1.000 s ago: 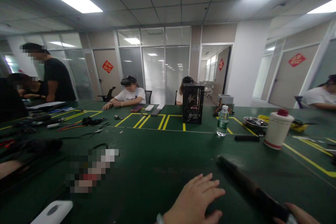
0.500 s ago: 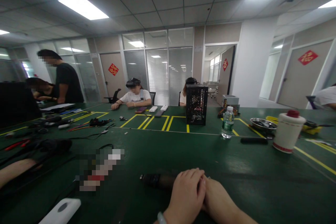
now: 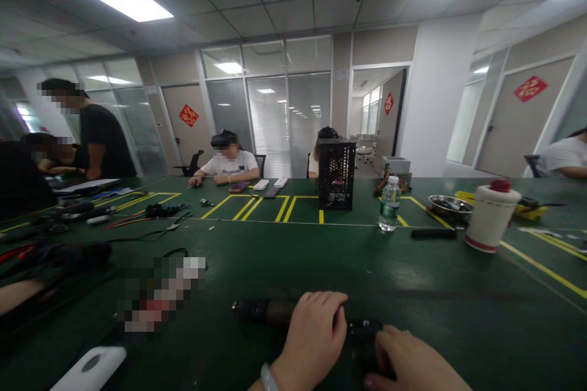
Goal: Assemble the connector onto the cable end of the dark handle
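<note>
Bottom center | dark cylinder (image 3: 266, 311) lying on table (image 3: 413, 275) | left hand (image 3: 312, 336): fingers (image 3: 316, 302) curled over it | right hand (image 3: 413, 363) at its far end, grip unclear

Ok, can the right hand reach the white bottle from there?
Probably yes, with a stretch: the right hand rests on the dark tube, and nothing stands between it and the white bottle on the green table.

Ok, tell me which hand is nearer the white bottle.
The right hand is nearer, down and left of the white bottle. The left hand is farther left, on the black cylinder.
</note>
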`<state>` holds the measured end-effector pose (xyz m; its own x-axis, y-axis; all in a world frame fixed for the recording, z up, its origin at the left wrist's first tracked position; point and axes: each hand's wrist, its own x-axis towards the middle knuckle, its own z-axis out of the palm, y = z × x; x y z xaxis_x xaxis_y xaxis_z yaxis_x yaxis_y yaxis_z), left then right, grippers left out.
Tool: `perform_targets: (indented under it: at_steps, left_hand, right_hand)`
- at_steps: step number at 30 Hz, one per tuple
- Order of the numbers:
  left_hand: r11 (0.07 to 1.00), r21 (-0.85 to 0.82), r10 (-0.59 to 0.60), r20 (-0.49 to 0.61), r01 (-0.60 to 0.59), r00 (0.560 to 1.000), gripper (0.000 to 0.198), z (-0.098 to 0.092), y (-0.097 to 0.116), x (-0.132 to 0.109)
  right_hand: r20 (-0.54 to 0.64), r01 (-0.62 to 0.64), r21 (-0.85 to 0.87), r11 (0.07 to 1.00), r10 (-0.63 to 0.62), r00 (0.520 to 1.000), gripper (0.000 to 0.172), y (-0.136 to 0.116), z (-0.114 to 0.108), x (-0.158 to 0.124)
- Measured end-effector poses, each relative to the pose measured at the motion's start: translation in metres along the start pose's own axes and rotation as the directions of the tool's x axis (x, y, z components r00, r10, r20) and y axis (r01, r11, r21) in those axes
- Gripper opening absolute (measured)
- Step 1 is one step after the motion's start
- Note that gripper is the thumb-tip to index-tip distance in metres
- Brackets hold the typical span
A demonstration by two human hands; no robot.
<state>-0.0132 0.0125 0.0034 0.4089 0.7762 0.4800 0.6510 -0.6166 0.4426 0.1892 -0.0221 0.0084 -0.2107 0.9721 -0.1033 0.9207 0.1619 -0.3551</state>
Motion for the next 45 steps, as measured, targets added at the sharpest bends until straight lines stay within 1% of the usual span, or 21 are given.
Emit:
perform_targets:
  at_steps: [2, 4, 6, 7, 9, 10, 11, 12, 14, 16, 21, 24, 27, 30, 34, 39, 42, 45]
  left_hand:
    - [1.0, 0.013, 0.001, 0.02, -0.001, 1.0, 0.029, 0.001, 0.0, 0.0]
    - [1.0, 0.031, 0.002, 0.044, -0.003, 0.999, 0.027, 0.002, 0.0, 0.0]
    - [0.999, 0.049, 0.003, 0.07, -0.006, 0.998, 0.026, 0.003, 0.001, -0.001]
    - [0.998, 0.056, 0.003, 0.086, -0.007, 0.996, 0.026, 0.003, 0.001, -0.001]
    - [0.998, 0.064, 0.0, 0.115, -0.008, 0.993, 0.026, 0.002, 0.002, 0.0]
    - [0.998, 0.063, 0.001, 0.132, -0.009, 0.991, 0.026, 0.002, 0.002, 0.0]
    - [0.998, 0.063, 0.0, 0.141, -0.009, 0.99, 0.026, 0.001, 0.002, 0.0]
    - [0.998, 0.063, -0.001, 0.155, -0.009, 0.988, 0.026, 0.0, 0.002, 0.001]
    - [0.998, 0.066, -0.009, 0.179, -0.003, 0.984, 0.024, -0.001, 0.002, 0.002]
    - [0.997, 0.079, -0.019, 0.198, 0.003, 0.98, 0.022, -0.001, 0.002, 0.002]
    - [0.993, 0.116, -0.028, 0.213, 0.003, 0.977, 0.02, 0.002, 0.0, 0.002]
    - [0.992, 0.122, -0.03, 0.217, 0.004, 0.976, 0.02, 0.002, 0.0, 0.002]
    - [0.989, 0.145, -0.045, 0.221, 0.013, 0.974, 0.018, 0.001, 0.001, 0.002]
    - [0.987, 0.161, -0.063, 0.226, 0.027, 0.972, 0.017, -0.001, 0.001, 0.002]
    - [0.986, 0.165, -0.061, 0.215, 0.026, 0.975, 0.019, 0.001, -0.001, 0.001]
    - [0.99, 0.134, -0.073, 0.218, 0.044, 0.973, 0.017, 0.005, -0.003, 0.002]
    - [0.993, 0.113, -0.053, 0.217, 0.029, 0.975, 0.019, 0.006, -0.005, 0.002]
    - [0.994, 0.102, -0.047, 0.219, 0.025, 0.975, 0.02, 0.009, -0.007, 0.002]
  right_hand:
    - [0.019, 0.015, 0.048, 0.999, -0.016, 1.0, 0.004, 0.0, 0.004, 0.003]
    - [0.028, 0.024, 0.129, 0.991, -0.028, 0.999, 0.005, 0.0, 0.006, 0.008]
    - [0.052, 0.035, 0.301, 0.953, -0.052, 0.997, 0.006, 0.004, 0.008, 0.016]
    - [0.077, 0.031, 0.417, 0.909, -0.069, 0.995, 0.009, 0.007, 0.009, 0.019]
    - [0.134, 0.005, 0.638, 0.77, -0.117, 0.984, 0.016, 0.013, 0.013, 0.027]
    - [0.156, -0.013, 0.713, 0.701, -0.14, 0.978, 0.019, 0.017, 0.015, 0.03]
    - [0.167, -0.029, 0.762, 0.647, -0.154, 0.974, 0.021, 0.02, 0.018, 0.032]
    - [0.167, -0.035, 0.79, 0.612, -0.16, 0.973, 0.022, 0.022, 0.02, 0.034]
    - [0.138, -0.023, 0.81, 0.586, -0.153, 0.978, 0.022, 0.027, 0.023, 0.037]
    - [0.095, 0.002, 0.799, 0.602, -0.128, 0.987, 0.02, 0.03, 0.023, 0.039]
    - [-0.016, 0.087, 0.685, 0.723, -0.105, 0.994, 0.009, 0.03, 0.018, 0.036]
    - [-0.064, 0.094, 0.593, 0.799, -0.069, 0.996, 0.005, 0.026, 0.017, 0.034]
    - [-0.117, 0.098, 0.535, 0.839, -0.041, 0.992, 0.005, 0.024, 0.02, 0.033]
    - [-0.152, 0.122, 0.505, 0.855, -0.051, 0.987, 0.007, 0.024, 0.022, 0.034]
    - [-0.168, 0.15, 0.471, 0.869, -0.079, 0.983, 0.01, 0.022, 0.024, 0.035]
    - [-0.208, 0.149, 0.425, 0.893, -0.064, 0.976, 0.013, 0.019, 0.027, 0.035]
    - [-0.223, 0.158, 0.461, 0.873, -0.059, 0.973, 0.013, 0.021, 0.032, 0.038]
    - [-0.221, 0.159, 0.528, 0.834, -0.045, 0.974, 0.013, 0.022, 0.037, 0.041]
